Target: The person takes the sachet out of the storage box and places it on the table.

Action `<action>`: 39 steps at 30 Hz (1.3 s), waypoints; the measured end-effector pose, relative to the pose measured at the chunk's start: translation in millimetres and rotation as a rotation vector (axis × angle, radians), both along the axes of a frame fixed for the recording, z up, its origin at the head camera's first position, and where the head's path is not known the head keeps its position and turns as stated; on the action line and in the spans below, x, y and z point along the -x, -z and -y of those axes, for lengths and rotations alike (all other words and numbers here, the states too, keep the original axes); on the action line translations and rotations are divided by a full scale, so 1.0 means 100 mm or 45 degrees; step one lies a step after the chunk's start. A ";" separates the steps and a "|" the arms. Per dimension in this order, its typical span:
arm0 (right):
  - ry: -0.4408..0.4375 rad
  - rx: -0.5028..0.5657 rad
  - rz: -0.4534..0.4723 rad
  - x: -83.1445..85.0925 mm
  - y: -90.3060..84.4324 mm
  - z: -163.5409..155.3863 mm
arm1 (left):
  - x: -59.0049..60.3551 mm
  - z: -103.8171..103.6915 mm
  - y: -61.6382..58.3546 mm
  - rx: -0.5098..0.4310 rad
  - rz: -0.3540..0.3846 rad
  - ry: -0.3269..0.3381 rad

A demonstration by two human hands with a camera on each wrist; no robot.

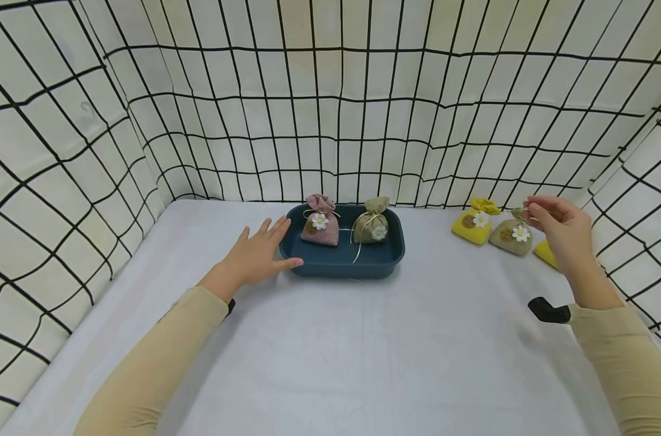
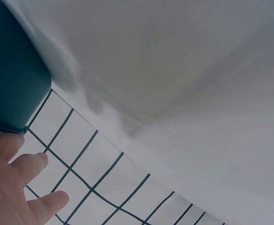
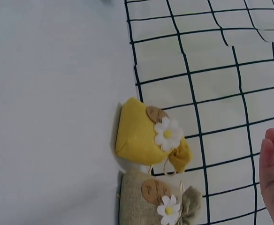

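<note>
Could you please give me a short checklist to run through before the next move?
1. Left hand touching the blue tray: ok.
2. Tray upright: ok.
3. Bare space between the pink drawstring sachet and khaki drawstring sachet inside: ok.
4. Right hand near the beige drawstring sachet: ok.
5. Firm pinch on its neck: cannot tell.
6. Beige sachet off the white table: not ok, lying there.

A blue tray (image 1: 343, 270) holds 2 flower-trimmed pouches (image 1: 325, 235).
</note>
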State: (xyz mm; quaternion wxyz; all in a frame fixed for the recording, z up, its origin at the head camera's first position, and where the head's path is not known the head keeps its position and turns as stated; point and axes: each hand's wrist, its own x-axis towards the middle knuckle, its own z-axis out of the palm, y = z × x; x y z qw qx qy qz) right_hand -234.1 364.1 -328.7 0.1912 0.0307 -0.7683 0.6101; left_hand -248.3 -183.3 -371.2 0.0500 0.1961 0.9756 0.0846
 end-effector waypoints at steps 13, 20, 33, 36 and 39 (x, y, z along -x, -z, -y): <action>-0.258 -0.070 -0.082 0.10 0.03 0.50 | 0.03 0.00 0.02 0.035 -0.024 -0.003; -0.310 -0.240 -0.023 0.13 0.01 0.76 | 0.03 0.00 0.02 0.036 -0.020 -0.002; -0.455 -0.237 -0.004 0.15 0.07 1.20 | 0.02 -0.01 0.01 0.031 -0.015 0.003; -0.468 -0.246 -0.010 0.16 0.08 1.27 | 0.02 -0.01 0.01 0.035 -0.017 0.004; -0.486 -0.228 -0.017 0.18 0.09 1.34 | 0.02 -0.01 0.00 0.035 -0.025 0.009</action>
